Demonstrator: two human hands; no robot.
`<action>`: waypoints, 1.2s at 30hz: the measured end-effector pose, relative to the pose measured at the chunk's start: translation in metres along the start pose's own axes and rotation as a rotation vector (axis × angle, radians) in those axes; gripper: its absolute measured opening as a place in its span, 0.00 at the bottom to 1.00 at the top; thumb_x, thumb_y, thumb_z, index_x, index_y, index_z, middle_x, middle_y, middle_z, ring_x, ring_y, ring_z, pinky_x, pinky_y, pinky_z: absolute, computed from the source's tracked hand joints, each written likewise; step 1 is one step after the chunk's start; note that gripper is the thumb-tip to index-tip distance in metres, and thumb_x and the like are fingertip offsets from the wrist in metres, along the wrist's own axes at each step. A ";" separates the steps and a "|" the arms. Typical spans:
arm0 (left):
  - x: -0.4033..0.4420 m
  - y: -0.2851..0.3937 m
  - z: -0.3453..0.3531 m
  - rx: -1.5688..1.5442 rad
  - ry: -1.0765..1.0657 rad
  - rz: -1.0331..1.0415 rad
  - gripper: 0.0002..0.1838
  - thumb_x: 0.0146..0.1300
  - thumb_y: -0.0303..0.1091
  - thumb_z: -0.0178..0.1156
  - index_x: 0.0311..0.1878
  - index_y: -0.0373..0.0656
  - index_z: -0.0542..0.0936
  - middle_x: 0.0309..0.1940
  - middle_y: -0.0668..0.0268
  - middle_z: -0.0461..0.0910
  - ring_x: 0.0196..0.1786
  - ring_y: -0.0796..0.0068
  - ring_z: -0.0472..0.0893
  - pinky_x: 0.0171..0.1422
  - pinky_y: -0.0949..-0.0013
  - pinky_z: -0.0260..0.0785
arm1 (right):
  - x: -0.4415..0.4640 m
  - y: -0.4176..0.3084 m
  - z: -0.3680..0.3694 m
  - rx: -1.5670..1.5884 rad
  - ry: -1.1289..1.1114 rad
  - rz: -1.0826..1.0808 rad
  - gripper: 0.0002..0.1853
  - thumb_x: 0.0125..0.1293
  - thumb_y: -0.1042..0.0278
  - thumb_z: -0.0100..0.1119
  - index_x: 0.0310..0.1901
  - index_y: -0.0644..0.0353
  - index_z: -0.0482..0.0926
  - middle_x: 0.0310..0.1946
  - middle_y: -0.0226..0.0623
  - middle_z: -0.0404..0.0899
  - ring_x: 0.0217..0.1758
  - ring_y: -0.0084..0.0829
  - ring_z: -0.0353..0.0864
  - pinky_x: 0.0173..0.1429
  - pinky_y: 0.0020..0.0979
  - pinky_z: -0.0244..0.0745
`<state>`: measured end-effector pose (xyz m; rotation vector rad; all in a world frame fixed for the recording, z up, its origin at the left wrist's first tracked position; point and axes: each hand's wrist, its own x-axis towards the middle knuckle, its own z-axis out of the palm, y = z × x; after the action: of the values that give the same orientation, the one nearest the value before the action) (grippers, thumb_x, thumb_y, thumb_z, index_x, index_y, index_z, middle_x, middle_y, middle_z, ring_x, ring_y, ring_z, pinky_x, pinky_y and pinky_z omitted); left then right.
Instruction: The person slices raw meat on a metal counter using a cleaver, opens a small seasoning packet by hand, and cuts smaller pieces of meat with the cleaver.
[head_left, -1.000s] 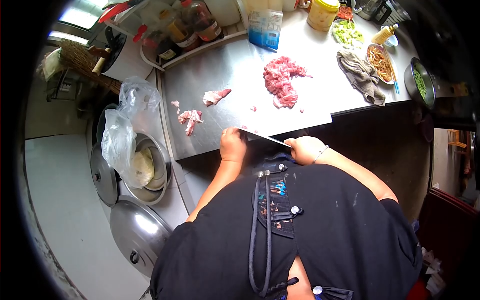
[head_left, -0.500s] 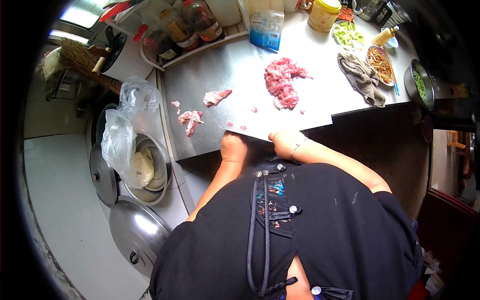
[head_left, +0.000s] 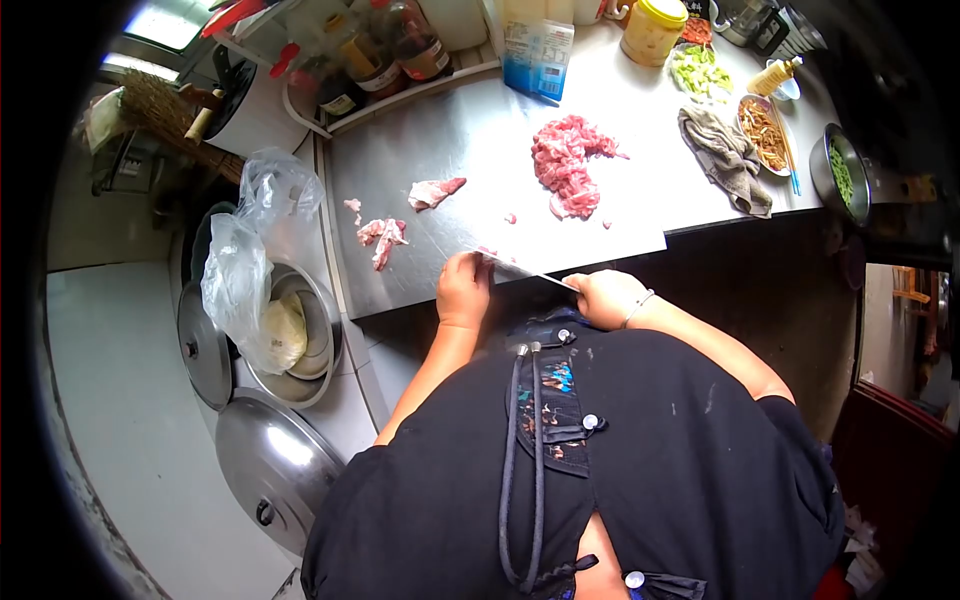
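Hands (head_left: 608,298) with knife (head_left: 545,275), metal counter (head_left: 385,165), bottle rack (head_left: 415,94)

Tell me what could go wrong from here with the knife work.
1. The knife in the right hand reaches close to the fingers of the left hand, so a slip might cut them.
2. The cutting is right by the front edge of the metal counter, so small bits of meat near the blade could drop off.
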<state>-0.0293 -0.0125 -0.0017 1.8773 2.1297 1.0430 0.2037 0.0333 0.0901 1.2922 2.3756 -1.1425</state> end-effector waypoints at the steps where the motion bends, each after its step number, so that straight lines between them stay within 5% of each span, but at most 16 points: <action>1: 0.000 -0.001 0.000 0.001 -0.001 -0.001 0.06 0.51 0.31 0.65 0.31 0.42 0.80 0.32 0.62 0.79 0.37 0.58 0.78 0.43 0.63 0.71 | -0.001 -0.001 0.001 0.007 -0.018 0.007 0.17 0.58 0.71 0.47 0.49 0.60 0.76 0.35 0.52 0.80 0.43 0.47 0.80 0.50 0.42 0.73; 25: -0.009 -0.018 0.013 0.163 -0.151 0.081 0.07 0.46 0.30 0.62 0.30 0.40 0.81 0.30 0.58 0.79 0.38 0.53 0.78 0.44 0.58 0.72 | 0.035 -0.027 0.003 -0.118 -0.142 0.026 0.17 0.56 0.74 0.48 0.48 0.63 0.76 0.40 0.52 0.80 0.46 0.47 0.79 0.51 0.41 0.72; 28: -0.006 -0.014 0.010 0.154 -0.064 0.209 0.06 0.46 0.29 0.61 0.30 0.40 0.80 0.31 0.57 0.79 0.38 0.53 0.78 0.44 0.57 0.72 | 0.035 -0.032 0.002 -0.117 -0.128 0.025 0.16 0.56 0.75 0.47 0.46 0.63 0.75 0.37 0.53 0.80 0.45 0.49 0.80 0.50 0.43 0.72; 36: -0.001 -0.004 0.001 0.011 -0.041 0.014 0.05 0.50 0.28 0.63 0.32 0.42 0.80 0.31 0.60 0.80 0.36 0.56 0.77 0.44 0.58 0.70 | 0.018 0.008 -0.001 -0.055 0.004 0.039 0.16 0.57 0.71 0.47 0.47 0.62 0.77 0.38 0.53 0.80 0.45 0.47 0.80 0.51 0.41 0.73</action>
<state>-0.0319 -0.0130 -0.0044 1.9044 2.1068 0.9889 0.1993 0.0474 0.0772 1.3186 2.3565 -1.0573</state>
